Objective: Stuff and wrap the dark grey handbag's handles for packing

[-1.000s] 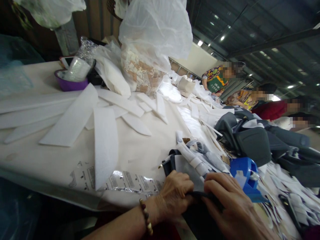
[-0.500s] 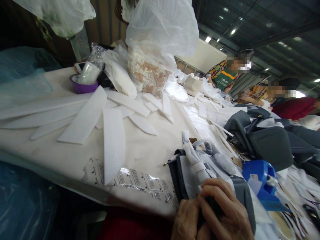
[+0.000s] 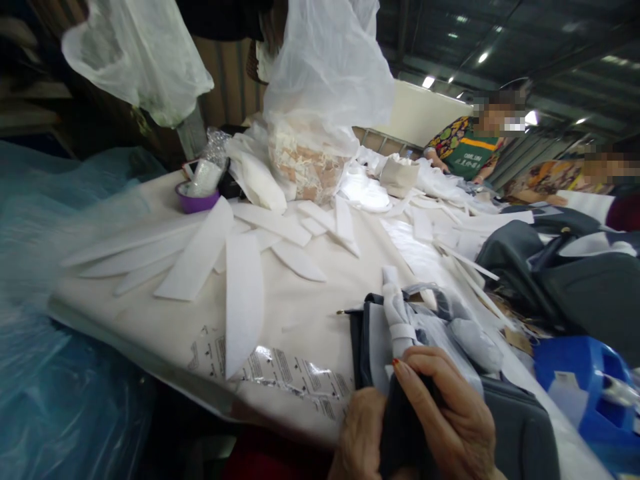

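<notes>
A dark bag [image 3: 406, 427] stands at the table's front edge, its strap or handle wrapped in white paper [image 3: 399, 320]. My right hand [image 3: 447, 407] is closed on the bag's upper edge, thumb and fingertips pinched near the wrapped part. On the bag's other side, my left hand [image 3: 359, 430] grips it low down; its fingertips are out of sight. A small metal end [image 3: 344, 312] sticks out at the bag's left. Close by on the right lies another dark padded piece [image 3: 523, 427]; I cannot tell whether it belongs to the same bag.
White foam pieces [image 3: 245, 293] lie spread over the table [image 3: 300, 307], near a printed plastic strip [image 3: 290, 373]. Behind them are a purple bowl [image 3: 197, 202] and a scrap-filled clear bag [image 3: 310, 157]. Right stand a blue container [image 3: 580, 380] and dark bags [image 3: 590, 280]. Two co-workers [image 3: 467, 157] are beyond.
The view has swung, so the table's things sit further right and lower. My hands have drawn apart a little, and more of the dark bag shows between them.
</notes>
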Tool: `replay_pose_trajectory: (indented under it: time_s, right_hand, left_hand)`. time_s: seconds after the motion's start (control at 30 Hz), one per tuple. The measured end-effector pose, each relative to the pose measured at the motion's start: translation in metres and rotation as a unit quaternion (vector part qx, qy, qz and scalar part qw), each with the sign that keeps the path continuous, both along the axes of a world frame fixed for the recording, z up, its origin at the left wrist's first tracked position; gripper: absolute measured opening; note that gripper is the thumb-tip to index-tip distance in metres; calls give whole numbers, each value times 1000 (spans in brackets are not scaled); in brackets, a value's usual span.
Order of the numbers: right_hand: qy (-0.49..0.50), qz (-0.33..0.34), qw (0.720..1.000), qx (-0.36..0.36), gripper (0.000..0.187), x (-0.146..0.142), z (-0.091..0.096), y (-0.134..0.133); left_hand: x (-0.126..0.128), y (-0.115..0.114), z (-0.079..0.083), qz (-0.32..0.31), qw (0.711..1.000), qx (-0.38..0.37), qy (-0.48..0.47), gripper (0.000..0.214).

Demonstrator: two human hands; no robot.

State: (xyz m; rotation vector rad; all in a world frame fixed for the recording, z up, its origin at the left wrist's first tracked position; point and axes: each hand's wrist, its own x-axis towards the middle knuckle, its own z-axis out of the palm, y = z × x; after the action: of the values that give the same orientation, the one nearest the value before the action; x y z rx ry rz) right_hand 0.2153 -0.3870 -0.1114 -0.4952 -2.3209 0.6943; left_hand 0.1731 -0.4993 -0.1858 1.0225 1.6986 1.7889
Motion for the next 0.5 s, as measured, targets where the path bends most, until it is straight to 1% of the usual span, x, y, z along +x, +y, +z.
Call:
replay_pose_trajectory:
  time_s: [0.07, 0.1, 0.17, 0.23, 0.33, 0.4, 0.47, 0.5]
  right_hand:
    - [-1, 12, 1000, -6, 9, -19, 2, 6]
    - [-10, 21, 1000, -6, 10, -28, 4, 9]
    - [-36, 51, 998, 10, 11, -47, 8, 15]
    - [-72, 96, 992, 40, 10, -62, 10, 20]
    - [-146, 157, 972, 101, 12, -78, 4, 27]
    - [-189, 176, 955, 145, 16, -85, -5, 30]
    - [-210, 189, 943, 176, 20, -90, -16, 33]
    - [-214, 197, 939, 185, 21, -91, -19, 34]
  left_hand:
    - [-37, 1, 12, -71, 995, -13, -74, 37]
    - [-54, 0, 18, -90, 988, -30, -118, 35]
    - [-80, -1, 25, -98, 975, -55, -190, 36]
    - [-93, -3, 23, -107, 971, -61, -207, 39]
    - [-92, -7, 5, -121, 980, -44, -148, 51]
    - [-88, -11, -8, -106, 988, -51, -103, 60]
    - [-91, -17, -13, -52, 995, -75, -31, 57]
    - [-96, -20, -11, -8, 996, -89, 20, 51]
